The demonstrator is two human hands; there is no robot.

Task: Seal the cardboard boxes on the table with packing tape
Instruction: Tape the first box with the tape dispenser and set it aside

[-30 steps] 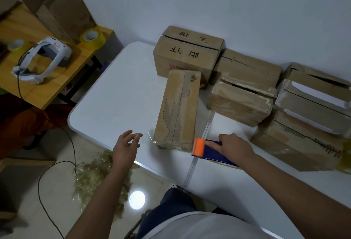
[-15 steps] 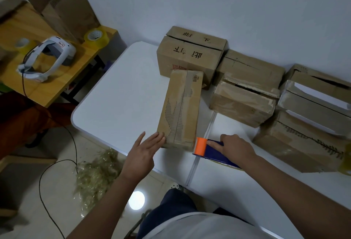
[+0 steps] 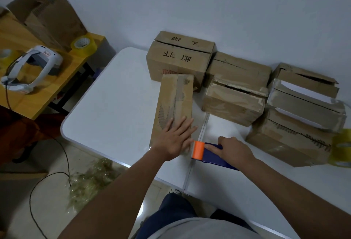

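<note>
Presently, the long cardboard box [image 3: 175, 104] lies lengthwise near the white table's [image 3: 106, 105] front edge, left hand [image 3: 175, 140] flat with fingers straight on its near end, right hand [image 3: 232, 150] gripping the tape dispenser [image 3: 208, 154] just beside it; box probably light, stiff, best steadied from above.

Boxes [image 3: 175, 104] are all plain brown cardboard, the far one [image 3: 178, 58] has black handwriting plus a bit of red print. Dispenser [image 3: 212, 155] is dark blue with an orange roller. White table [image 3: 114, 102], yellowish wood desk [image 3: 38, 94] on the left, tape rolls [image 3: 83, 46] yellowish clear.
</note>
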